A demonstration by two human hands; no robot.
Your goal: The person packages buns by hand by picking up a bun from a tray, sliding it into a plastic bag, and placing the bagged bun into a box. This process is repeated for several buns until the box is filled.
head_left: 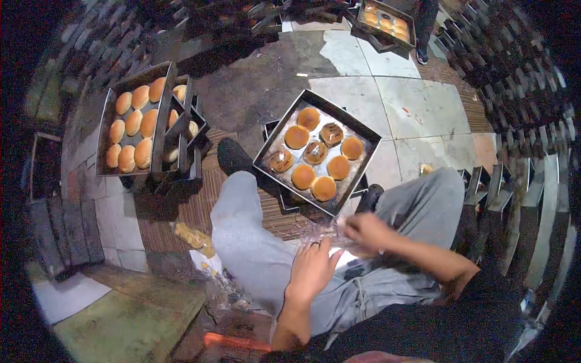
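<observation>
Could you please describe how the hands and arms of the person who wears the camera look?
The left hand and the right hand wear no gloves. Both forearms are bare, with no watch or bracelet that I can see. The right sleeve is plain black and ends around the elbow.

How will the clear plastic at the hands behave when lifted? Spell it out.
The plastic is probably floppy, as it looks crinkled beside the left hand and right hand. It is likely light for its size, looking thin and see-through. Its glossy glints suggest it may be somewhat slippery.
</observation>
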